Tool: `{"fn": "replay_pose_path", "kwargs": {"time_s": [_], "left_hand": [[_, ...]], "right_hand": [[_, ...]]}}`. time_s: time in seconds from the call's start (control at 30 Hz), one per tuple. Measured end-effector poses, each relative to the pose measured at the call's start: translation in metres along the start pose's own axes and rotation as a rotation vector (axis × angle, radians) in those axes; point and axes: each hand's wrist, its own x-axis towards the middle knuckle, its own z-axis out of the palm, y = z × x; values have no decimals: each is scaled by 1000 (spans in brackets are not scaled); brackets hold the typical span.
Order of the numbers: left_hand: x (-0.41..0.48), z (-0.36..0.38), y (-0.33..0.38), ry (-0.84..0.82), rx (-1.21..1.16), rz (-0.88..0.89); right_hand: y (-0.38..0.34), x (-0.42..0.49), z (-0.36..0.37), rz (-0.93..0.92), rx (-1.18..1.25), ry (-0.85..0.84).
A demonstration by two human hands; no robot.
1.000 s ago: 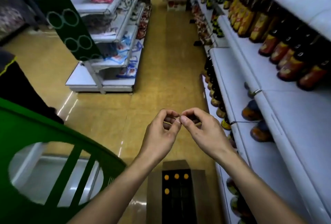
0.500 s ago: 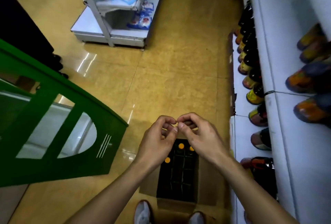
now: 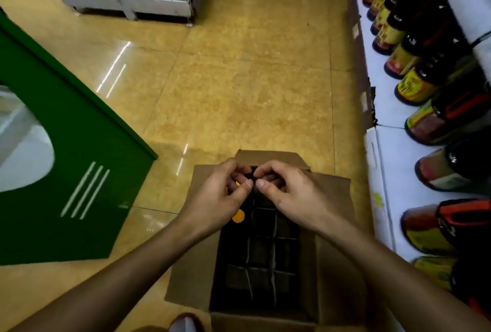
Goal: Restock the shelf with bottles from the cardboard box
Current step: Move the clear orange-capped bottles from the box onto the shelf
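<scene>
Far cells of box (image 3: pixel 334 198) covered by left hand (image 3: pixel 215 198) and right hand (image 3: pixel 289 193); anything pinched between fingertips not made out. Cap (image 3: pixel 238 216) half hidden behind left hand. Labels on bottles (image 3: pixel 414 87) blurred, unreadable. Shoe (image 3: pixel 186 323) cut by bottom edge.

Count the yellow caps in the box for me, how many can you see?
2. One yellow cap sits just below the left hand; a sliver of another peeks out beside its thumb. That hand and the right hand may hide more.
</scene>
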Motion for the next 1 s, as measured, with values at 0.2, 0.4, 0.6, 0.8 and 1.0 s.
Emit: {"fn": "replay_pose_path", "kwargs": {"time_s": [0.2, 0.4, 0.6, 0.8, 1.0], "left_hand": [[14, 36, -74, -24, 63, 95], [16, 52, -117, 43, 82, 168], [15, 55, -131, 144, 69, 188], [8, 73, -140, 220, 48, 237], [3, 77, -145, 252, 9, 279]], "right_hand": [[68, 7, 47, -68, -129, -91], [100, 11, 81, -128, -94, -87], [116, 14, 108, -112, -153, -173], [124, 16, 128, -93, -160, -194], [127, 22, 137, -93, -136, -206]]}}
